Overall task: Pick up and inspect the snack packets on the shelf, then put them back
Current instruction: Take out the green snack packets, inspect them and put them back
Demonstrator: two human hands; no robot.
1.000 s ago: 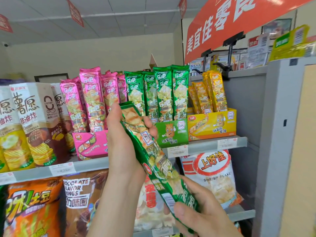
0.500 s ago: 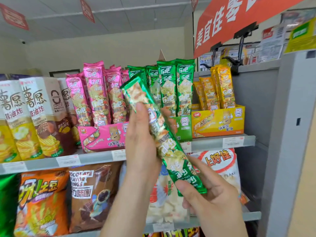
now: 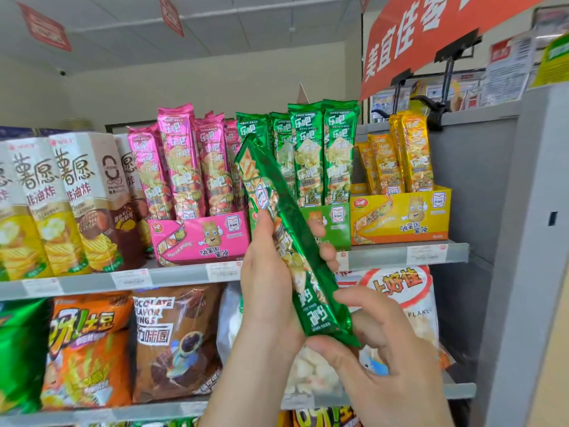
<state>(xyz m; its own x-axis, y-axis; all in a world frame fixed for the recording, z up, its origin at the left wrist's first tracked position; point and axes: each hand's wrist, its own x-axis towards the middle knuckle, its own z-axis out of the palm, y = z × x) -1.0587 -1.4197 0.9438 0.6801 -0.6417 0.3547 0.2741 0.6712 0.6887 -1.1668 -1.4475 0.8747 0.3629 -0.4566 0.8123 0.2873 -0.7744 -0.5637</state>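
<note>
On the upper shelf (image 3: pixel 172 276), far left, tall potato chip boxes (image 3: pixel 74 204) stand upright side by side. Below them lie an orange snack bag (image 3: pixel 86 349) and a brown chocolate rings bag (image 3: pixel 175 343). Pink packets (image 3: pixel 178 161) stand upright in a pink display box (image 3: pixel 197 238).

The left hand (image 3: pixel 268 291) grips the green snack packet (image 3: pixel 311 306) around its middle, with the thumb laid on the front and the fingers (image 3: pixel 331 255) curled round the back, their tips showing at the packet's right edge. The packet is held off the shelf, tilted with its upper end leaning left, in front of the green display box (image 3: pixel 334 221) and the upright green packets (image 3: pixel 323 155) in it.

The right hand (image 3: pixel 394 359) pinches the packet's lower end between thumb and forefinger, the other fingers loosely curled. Behind it lies a shrimp flake bag (image 3: pixel 406 291). Further right, yellow packets (image 3: pixel 412 155) stand in a yellow display box (image 3: pixel 400 217), under an orange sign (image 3: pixel 415 35).
</note>
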